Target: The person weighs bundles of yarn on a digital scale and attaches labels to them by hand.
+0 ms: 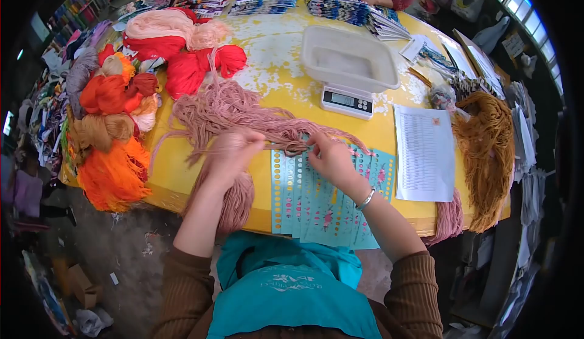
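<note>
Dusty-pink thread (234,111) lies in a loose heap on the yellow table (261,47), and part of it hangs over the front edge. My left hand (234,150) is closed on some strands at the heap's lower side, its fingers slightly blurred. To the right, my right hand (328,156) pinches brownish-pink strands (295,147) between thumb and fingers. Turquoise punched cards (304,199) with round holes and flower prints lie overlapped beneath and beside my right hand, their lower ends past the table edge.
Behind stands a scale (347,101) bearing a clear plastic tray (350,53). A printed sheet (424,153) and ochre thread (486,156) lie right. Red skeins (194,71) and orange thread (112,171) lie left. Another person's arm (377,0) rests at the far edge.
</note>
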